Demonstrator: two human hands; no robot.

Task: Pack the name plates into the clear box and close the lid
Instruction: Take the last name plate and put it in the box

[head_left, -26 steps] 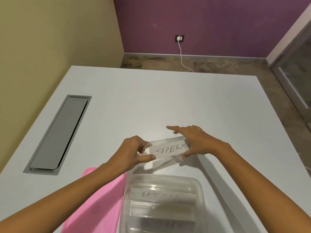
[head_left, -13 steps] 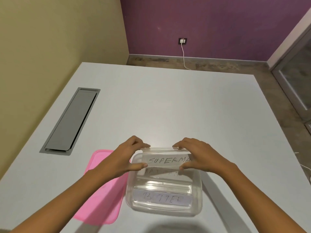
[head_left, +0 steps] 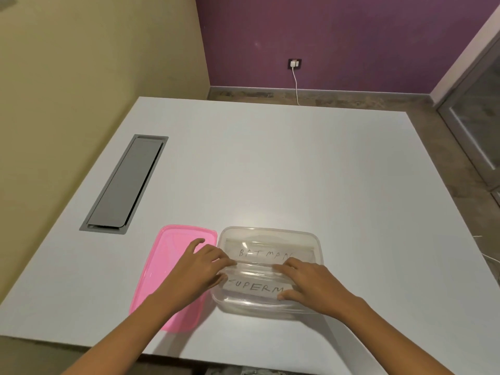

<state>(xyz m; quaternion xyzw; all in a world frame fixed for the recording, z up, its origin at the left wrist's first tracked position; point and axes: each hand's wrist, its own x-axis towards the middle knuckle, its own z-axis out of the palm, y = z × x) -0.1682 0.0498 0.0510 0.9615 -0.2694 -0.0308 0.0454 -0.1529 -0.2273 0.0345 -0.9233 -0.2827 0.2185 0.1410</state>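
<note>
Purple wall (head_left: 351,36) and pale yellow wall (head_left: 81,63) meet in a corner behind a white, smooth-topped rectangular desk (head_left: 270,158), which carries the task's things near its front edge. Set flush in the desk's left part is a long grey hatch (head_left: 127,185), a narrow rectangle with rounded corners.

The pink lid (head_left: 167,266), a translucent plastic rounded rectangle with a raised rim, lies flat on the desk just left of the clear box (head_left: 270,231); whether their edges touch cannot be told. The clear box, a transparent rounded-rectangular tub, stands upright and uncovered.

The left hand (head_left: 200,272) reaches over the box's left wall, forearm crossing the lid; its thumb and curled fingers pinch the left end of the near name plate (head_left: 257,286), while the forefinger points out over the lid. The right hand (head_left: 308,285) mirrors it, fingers on the plate's far edge and thumb on its near edge, gripping the right end.

The near name plate, clear with a white insert, sits in the box's near half and reads "SUPERM" in hand lettering; the rest is hidden by the right hand. The far name plate (head_left: 266,253) lies in the far half and reads "BATMAN", its second letter faint.

A wall socket (head_left: 295,63) holds a white plug, its cable (head_left: 296,85) hanging down.
</note>
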